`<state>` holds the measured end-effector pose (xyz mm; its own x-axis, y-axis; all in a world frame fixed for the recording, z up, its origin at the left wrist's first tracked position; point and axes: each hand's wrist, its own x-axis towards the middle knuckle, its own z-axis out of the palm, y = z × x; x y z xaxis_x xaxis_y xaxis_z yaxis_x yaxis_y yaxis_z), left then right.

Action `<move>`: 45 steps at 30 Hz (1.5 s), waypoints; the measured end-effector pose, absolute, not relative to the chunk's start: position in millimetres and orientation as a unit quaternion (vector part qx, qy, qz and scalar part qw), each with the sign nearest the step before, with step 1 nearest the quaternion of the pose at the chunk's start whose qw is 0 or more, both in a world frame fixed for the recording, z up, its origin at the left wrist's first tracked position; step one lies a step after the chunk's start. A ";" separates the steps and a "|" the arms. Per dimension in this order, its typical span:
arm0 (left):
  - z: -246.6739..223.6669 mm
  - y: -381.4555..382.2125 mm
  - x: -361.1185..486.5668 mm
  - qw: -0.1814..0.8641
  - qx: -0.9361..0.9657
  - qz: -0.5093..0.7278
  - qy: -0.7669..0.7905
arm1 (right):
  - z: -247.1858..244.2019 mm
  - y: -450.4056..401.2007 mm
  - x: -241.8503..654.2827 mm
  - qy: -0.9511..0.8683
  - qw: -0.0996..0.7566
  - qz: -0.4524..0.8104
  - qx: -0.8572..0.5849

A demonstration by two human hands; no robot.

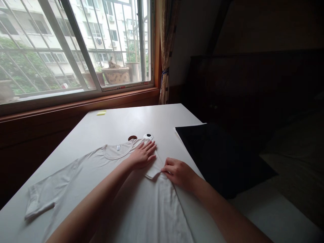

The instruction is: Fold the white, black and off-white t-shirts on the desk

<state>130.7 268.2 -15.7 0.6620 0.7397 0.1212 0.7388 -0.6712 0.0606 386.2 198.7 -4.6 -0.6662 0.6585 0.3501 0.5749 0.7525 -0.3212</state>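
Note:
A white T-shirt (101,179) lies spread on the white table, its round neckline facing the window. One sleeve stretches out to the left, while the right sleeve is folded in over the body. My left hand (143,154) rests flat on the right shoulder, fingers spread. With thumb and fingers pinched together, my right hand (178,171) grips the edge of the folded sleeve. Just beyond the shirt's shoulder sit a brown round object (132,137) and a white disc with a dark centre (148,136). My left forearm covers part of the shirt.
The white table (152,116) reaches toward the window (76,47). A yellow sticky-note pad (101,113) lies near its far left corner. A black flat sheet (217,158) overlaps the right edge. A tied curtain (165,54) hangs beside the window; the right side is dark.

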 end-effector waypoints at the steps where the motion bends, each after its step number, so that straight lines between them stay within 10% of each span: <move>1: -15.6 274.2 129.8 -0.002 0.910 0.065 0.408 | -4.9 198.9 387.1 -0.909 0.225 0.093 -0.337; 30: -3.7 240.1 120.6 -0.008 0.910 0.112 0.400 | 0.8 188.5 376.1 -0.908 0.333 0.128 -0.219; 45: -15.7 159.9 5.5 0.010 0.850 0.042 0.526 | 7.2 194.7 384.8 -0.903 0.185 -0.021 -0.388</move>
